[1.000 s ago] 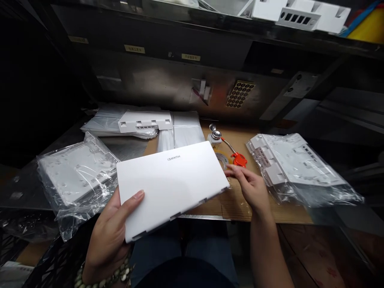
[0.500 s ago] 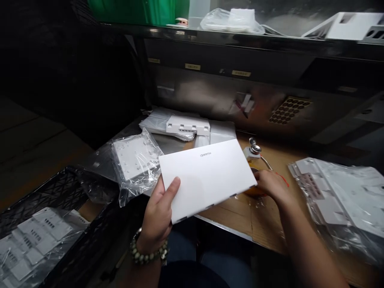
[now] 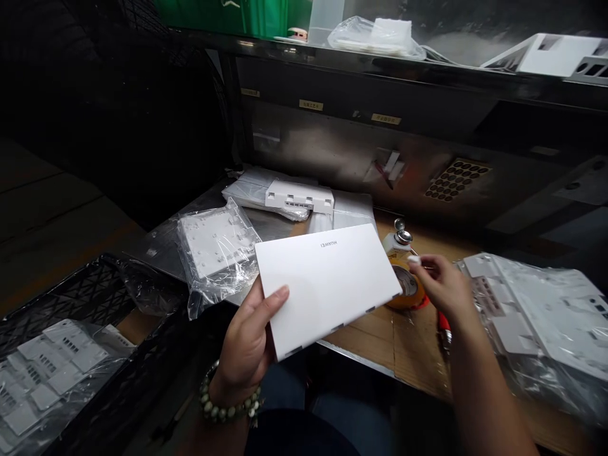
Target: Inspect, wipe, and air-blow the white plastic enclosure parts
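My left hand (image 3: pixel 251 329) grips a white plastic cover (image 3: pixel 327 291) by its left edge, thumb on top. The cover is tilted, its smooth face up, and the HUAWEI lettering appears upside down. To its right, my right hand (image 3: pixel 441 282) pinches a small white wad (image 3: pixel 414 260), whose material I cannot make out. Just beyond those fingers stands a white dispenser bottle (image 3: pixel 396 244) with its metal lid raised. A roll of yellow tape (image 3: pixel 409 288) lies below the bottle, partly behind the cover. A red-handled tool (image 3: pixel 444 326) shows beside my right wrist.
Bagged white covers (image 3: pixel 546 310) are stacked at right; another bagged cover (image 3: pixel 218 240) lies at left. Behind stands a white slotted housing (image 3: pixel 299 197). A black crate (image 3: pixel 90 278) at lower left holds more bagged parts. A metal shelf (image 3: pixel 361 63) crosses above the bench.
My right hand has drawn back from behind the cover's right corner and now shows the small white wad. The tape roll and red-handled tool are more visible. My left hand still holds the cover.
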Motion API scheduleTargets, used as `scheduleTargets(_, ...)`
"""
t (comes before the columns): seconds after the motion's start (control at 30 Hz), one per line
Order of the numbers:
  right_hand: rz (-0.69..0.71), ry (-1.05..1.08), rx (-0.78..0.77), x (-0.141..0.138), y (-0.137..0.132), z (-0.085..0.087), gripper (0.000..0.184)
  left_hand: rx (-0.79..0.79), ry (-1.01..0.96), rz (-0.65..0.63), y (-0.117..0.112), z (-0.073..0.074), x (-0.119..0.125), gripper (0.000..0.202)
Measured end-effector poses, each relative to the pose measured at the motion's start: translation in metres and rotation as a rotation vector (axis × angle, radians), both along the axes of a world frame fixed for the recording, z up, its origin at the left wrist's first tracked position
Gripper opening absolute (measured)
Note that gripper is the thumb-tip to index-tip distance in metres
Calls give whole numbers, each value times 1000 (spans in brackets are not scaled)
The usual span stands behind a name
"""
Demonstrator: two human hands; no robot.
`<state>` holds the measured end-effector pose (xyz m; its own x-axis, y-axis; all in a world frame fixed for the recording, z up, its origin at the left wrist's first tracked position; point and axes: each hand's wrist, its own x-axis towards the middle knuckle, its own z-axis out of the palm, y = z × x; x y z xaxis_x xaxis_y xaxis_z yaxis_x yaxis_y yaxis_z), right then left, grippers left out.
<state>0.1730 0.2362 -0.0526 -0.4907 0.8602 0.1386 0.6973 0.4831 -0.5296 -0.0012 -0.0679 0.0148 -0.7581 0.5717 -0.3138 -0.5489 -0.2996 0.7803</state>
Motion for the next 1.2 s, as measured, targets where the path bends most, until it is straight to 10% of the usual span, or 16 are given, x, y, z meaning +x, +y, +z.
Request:
scheduleTargets(0.13, 10, 696, -14, 4, -79, 33, 31, 39, 15, -133, -4, 1, 9, 77)
scheduleTargets(0.37, 539, 763, -111, -35, -189, 55, 21, 70, -63, -274, 0, -4, 29, 81)
scheduleTargets(1.2, 402, 835, -173, -38, -196, 57, 23, 4, 56, -338, 3, 0, 47, 44)
